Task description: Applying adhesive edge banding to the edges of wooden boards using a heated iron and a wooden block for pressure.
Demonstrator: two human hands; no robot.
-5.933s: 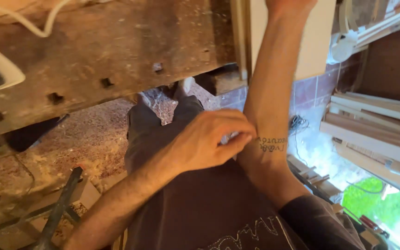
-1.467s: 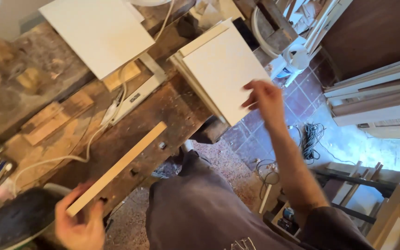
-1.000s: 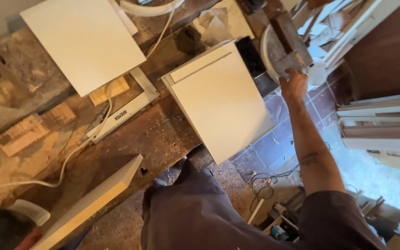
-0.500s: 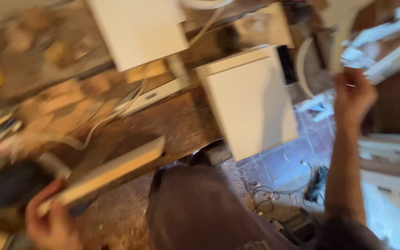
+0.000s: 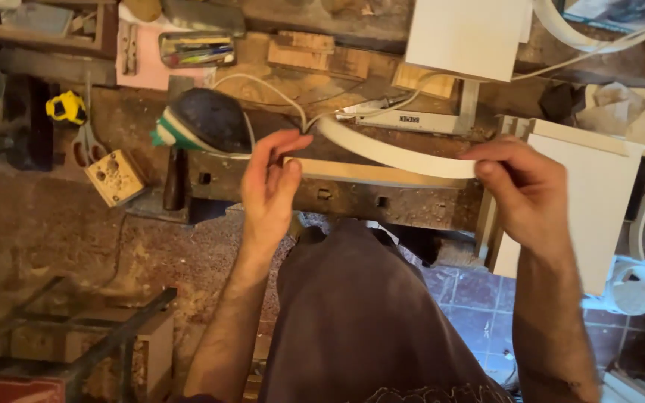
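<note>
1. Worn, dark wood forms the workbench [image 5: 61, 224], which runs across the whole upper view, scarred and dusty, above a speckled floor with reddish tiles at lower right.
2. White flat panels come next: one white panel [image 5: 599, 201] stands on edge at the bench's right end, and a second white board [image 5: 466, 37] lies at the top of the bench.
3. A pale wooden strip [image 5: 382, 176] lies along the bench edge between the hands.
4. A white edge band [image 5: 397, 153] arcs just above that strip, stretched from hand to hand.
5. The left hand [image 5: 269, 195] pinches the band's left end with thumb and fingertips, the other fingers loosely curled.
6. The right hand [image 5: 525, 195] grips the band's right end, fingers folded over it.
7. Smaller items: a dark rounded tool [image 5: 210, 119], perhaps an iron, and a yellow tape measure [image 5: 66, 107] at left.
</note>
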